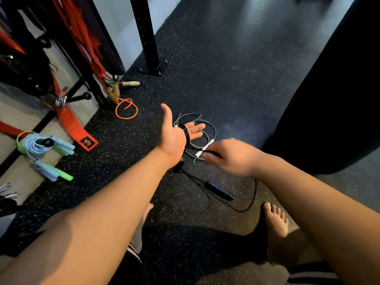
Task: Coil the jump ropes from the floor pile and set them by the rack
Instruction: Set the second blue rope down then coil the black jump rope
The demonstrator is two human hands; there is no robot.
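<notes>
Black jump rope (186, 133) is wound in several turns around the open, palm-up left hand (176, 136). The right hand (230, 156), just right of that hand, pinches the cord with closed fingers. From there the cord falls toward the person to the black handle (220, 190) on the speckled rubber floor (226, 68). I think more winding is needed. A grey rope (202, 128) lies under that hand; coiled ropes (41, 149) and the rack post (145, 36) are far left.

Right hand (230, 156) motion-blurred, its fingers (209, 159) indistinct; grey rope (207, 128) partly hidden behind left hand (176, 136).
</notes>
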